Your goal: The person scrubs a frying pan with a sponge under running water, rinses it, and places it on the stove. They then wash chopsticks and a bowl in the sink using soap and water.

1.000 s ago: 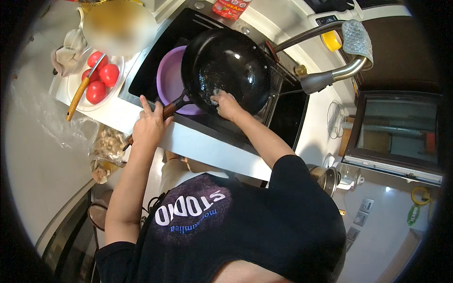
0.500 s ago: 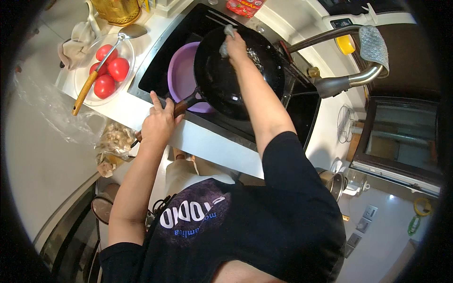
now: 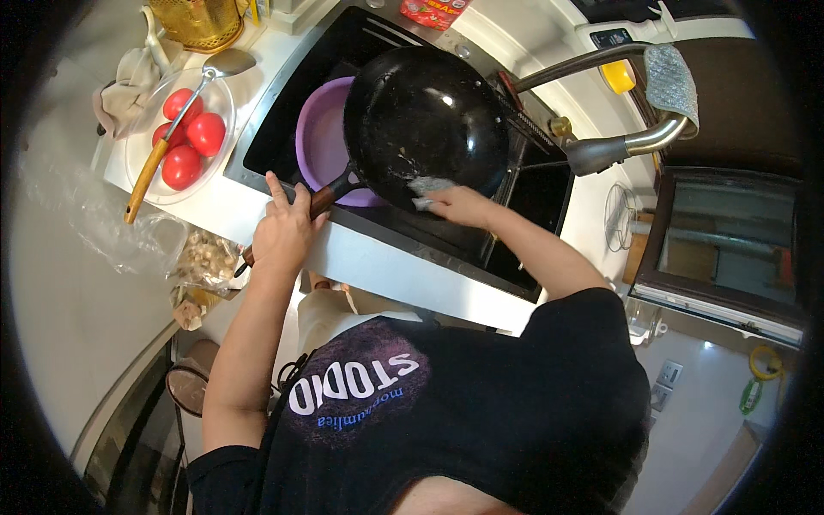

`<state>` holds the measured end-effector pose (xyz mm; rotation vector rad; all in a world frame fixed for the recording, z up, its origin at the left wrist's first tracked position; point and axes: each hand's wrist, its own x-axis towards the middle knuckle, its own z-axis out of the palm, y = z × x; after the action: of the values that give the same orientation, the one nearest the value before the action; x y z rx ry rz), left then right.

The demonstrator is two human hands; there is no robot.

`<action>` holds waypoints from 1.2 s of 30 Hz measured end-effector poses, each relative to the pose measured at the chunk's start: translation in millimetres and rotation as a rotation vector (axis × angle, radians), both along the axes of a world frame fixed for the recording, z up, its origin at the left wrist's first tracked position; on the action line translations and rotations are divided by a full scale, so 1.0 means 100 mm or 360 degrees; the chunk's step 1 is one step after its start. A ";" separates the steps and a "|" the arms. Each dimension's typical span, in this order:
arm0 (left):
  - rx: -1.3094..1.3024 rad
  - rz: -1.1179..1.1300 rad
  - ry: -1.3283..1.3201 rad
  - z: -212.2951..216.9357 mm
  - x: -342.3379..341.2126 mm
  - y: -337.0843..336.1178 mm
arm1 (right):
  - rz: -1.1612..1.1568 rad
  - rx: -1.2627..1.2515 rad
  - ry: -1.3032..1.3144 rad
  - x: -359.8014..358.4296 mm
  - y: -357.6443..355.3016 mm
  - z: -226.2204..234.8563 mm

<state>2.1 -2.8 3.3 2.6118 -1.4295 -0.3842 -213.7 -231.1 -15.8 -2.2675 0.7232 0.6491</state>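
Over a black sink (image 3: 279,142), a dark wok (image 3: 421,112), tilted with its inside in view, shiny and streaked with wet spots. At its near left edge, a wooden handle (image 3: 326,201), grasped by the left hand (image 3: 285,230), with one finger stretched out along the counter side and the dark end of the handle poking out below the wrist. Near the lower right part of the wok, the right hand (image 3: 462,208), closed on a crumpled grey cloth (image 3: 429,185), with the cloth pressed against the inner wall close to the rim. Partly hidden behind the wok, a purple basin (image 3: 318,146) inside the sink. To the right, a curved tap (image 3: 631,144) with a silvery rag (image 3: 672,81) draped over its bend. To the left, on the white counter (image 3: 210,217), a clear bowl (image 3: 209,178) with four red tomatoes (image 3: 206,134), and across its top a turner (image 3: 159,159), metal blade toward the far side, wooden grip toward the near edge. Beyond the bowl, a yellow see-through container (image 3: 199,21); beside the bowl, a pale bunched-up cloth (image 3: 130,96). At the far edge of the sink, a red packet (image 3: 435,12).
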 end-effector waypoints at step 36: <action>0.0060 0.0018 -0.0071 -0.03 0.01 0.00 | -0.0068 -0.0238 -0.0852 1.26 0.30 -0.37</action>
<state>2.9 -2.9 0.5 2.6734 -1.4340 -0.3572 -87.8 -201.3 -52.8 -2.3984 0.5616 -0.0467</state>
